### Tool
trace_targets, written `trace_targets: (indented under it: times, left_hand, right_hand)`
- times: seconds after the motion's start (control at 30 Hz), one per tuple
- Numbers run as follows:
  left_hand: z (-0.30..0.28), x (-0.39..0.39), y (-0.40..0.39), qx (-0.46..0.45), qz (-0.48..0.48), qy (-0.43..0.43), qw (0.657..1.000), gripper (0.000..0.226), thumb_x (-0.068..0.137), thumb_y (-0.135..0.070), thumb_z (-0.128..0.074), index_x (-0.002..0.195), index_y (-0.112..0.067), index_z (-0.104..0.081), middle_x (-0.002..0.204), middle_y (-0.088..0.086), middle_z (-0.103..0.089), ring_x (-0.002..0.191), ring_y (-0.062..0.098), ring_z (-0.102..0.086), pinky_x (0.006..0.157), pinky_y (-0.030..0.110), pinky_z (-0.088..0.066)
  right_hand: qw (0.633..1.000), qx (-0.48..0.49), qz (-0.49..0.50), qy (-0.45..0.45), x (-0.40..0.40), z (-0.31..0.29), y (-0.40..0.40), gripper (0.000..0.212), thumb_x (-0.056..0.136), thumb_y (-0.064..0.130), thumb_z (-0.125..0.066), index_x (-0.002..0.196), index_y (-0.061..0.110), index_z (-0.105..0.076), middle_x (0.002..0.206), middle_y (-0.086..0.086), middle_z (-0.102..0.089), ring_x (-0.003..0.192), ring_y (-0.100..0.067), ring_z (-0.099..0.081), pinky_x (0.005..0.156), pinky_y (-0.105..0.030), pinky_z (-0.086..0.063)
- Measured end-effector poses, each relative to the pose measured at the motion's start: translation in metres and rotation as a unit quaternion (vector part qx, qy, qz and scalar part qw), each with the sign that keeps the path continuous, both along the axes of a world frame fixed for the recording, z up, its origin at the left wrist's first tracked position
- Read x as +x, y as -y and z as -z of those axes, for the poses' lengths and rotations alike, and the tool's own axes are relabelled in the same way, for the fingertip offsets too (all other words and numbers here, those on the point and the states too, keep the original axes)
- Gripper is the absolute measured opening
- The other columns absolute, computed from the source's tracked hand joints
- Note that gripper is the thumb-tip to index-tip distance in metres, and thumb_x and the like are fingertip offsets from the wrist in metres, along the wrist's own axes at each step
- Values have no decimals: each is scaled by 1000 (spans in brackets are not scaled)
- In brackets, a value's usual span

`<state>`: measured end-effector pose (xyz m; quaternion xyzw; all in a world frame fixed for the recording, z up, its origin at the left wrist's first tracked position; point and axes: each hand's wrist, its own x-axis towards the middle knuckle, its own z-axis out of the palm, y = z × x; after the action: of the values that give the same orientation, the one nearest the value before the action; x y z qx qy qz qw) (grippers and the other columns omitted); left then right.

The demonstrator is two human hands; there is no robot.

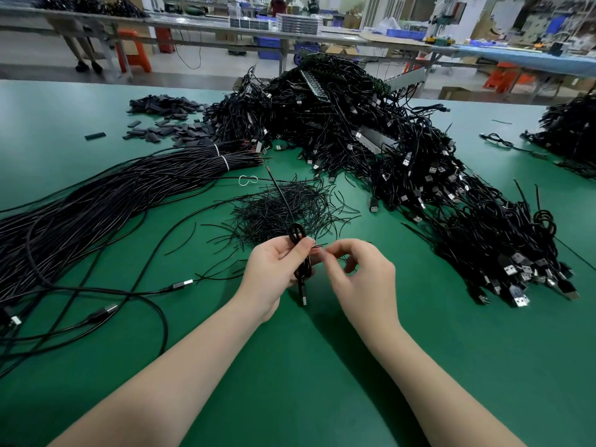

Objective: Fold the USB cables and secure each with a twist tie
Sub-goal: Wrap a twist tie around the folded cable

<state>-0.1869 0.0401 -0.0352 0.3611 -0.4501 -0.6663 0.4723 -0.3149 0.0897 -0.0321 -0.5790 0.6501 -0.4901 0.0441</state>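
My left hand (pixel 274 269) grips a folded black USB cable (pixel 297 235) upright above the green table; its loop sticks out above my fingers and its USB plug (pixel 303 298) hangs below my palm. A thin black twist tie (pixel 319 246) crosses the bundle at my thumb. My right hand (pixel 358 272) pinches the tie's end just right of the bundle. One loose end of the cable runs up and away over a heap of black twist ties (pixel 280 208).
A big pile of folded, tied USB cables (pixel 403 175) fills the middle and right. Long loose cables (pixel 80 214) in banded bundles lie at left, with stray plugs (pixel 182 283) near my left arm. Black sleeve pieces (pixel 161 121) lie far left. The green table (pixel 306 366) lies under my arms.
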Motion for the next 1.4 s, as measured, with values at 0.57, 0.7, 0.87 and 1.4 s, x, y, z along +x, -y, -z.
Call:
trace_targets:
  times: [0.57, 0.7, 0.87, 1.4]
  left_hand:
    - [2, 1, -2, -32, 14, 20, 999, 14, 74, -34, -69, 78, -24, -79, 80, 1, -70, 73, 12, -62, 71, 28, -56]
    - [1, 0, -3, -23, 10, 16, 1000, 16, 71, -38, -71, 76, -26, -79, 83, 9, -67, 74, 15, -63, 75, 33, -55]
    - [0, 2, -1, 26, 31, -16, 999, 16, 71, -37, -71, 76, -23, -79, 72, -1, -69, 66, 9, -66, 71, 26, -59]
    - [-1, 4, -4, -38, 51, 31, 997, 17, 73, -34, -70, 84, -27, -81, 84, -3, -75, 73, 6, -66, 69, 26, -55]
  right_hand:
    - [945, 68, -54, 314, 7, -4, -2, 14, 82, 26, -76, 71, 18, -75, 70, 0, -72, 59, -2, -55, 57, -13, -45]
    - [943, 79, -75, 313, 8, -1, -1, 15, 84, 23, -75, 73, 14, -73, 66, 0, -69, 59, -3, -54, 56, -14, -44]
    - [957, 92, -117, 249, 0, -4, 3, 18, 87, 16, -71, 70, 21, -65, 62, 14, -62, 58, -2, -48, 59, -14, -40]
    - [950, 106, -130, 265, -7, -13, -1, 9, 83, 13, -76, 75, 18, -73, 64, 15, -69, 55, 4, -57, 55, -8, -41]
